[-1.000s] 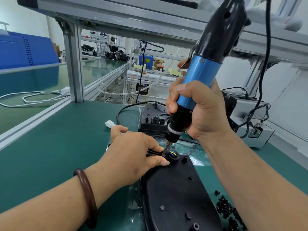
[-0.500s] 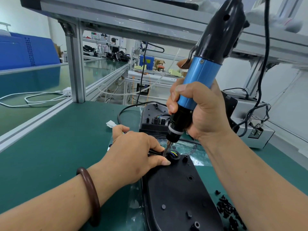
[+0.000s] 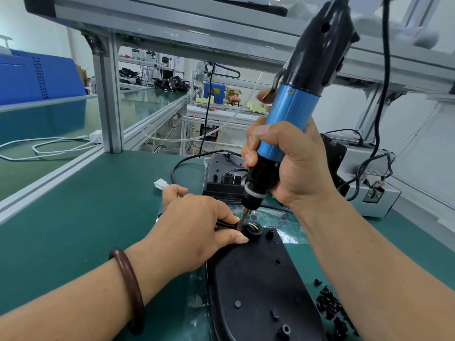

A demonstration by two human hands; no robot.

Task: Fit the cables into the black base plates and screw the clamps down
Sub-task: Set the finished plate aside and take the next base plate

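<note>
The black base plate point(image 3: 258, 279) lies on a clear plastic bag at the near edge of the bench point(image 3: 73, 230), a little right of the middle. A heap of small screws point(image 3: 330, 303) lies just beside it, toward the right edge. My left hand point(image 3: 194, 230) rests on the far end of the plate and pinches the cable point(image 3: 222, 223) down beside the round hole where the coloured wires point(image 3: 251, 226) come out. The clamp is hidden under my fingers. My right hand point(image 3: 290, 163) is wrapped tight round the blue barrel of the screwdriver point(image 3: 293, 114), and its bit point(image 3: 242, 217) stands just beside my left thumb.

To do this step well, I think I must bring the screwdriver more upright, because it leans to the far right now. I should push down gently and hold the cable flat, so that the clamp does not turn with the screw. My thumb is very near the bit; this is the risk.

For moving, the left side of the bench gives room for my left arm, up to the metal rail at the left edge. Behind the bit, a second plate point(image 3: 221, 173) and a white plug point(image 3: 161, 184) are near. A grey box point(image 3: 374, 195) stands toward the far right corner, and the shelf frame point(image 3: 197, 28) passes close to the top of the screwdriver, so lifting room is small.
</note>
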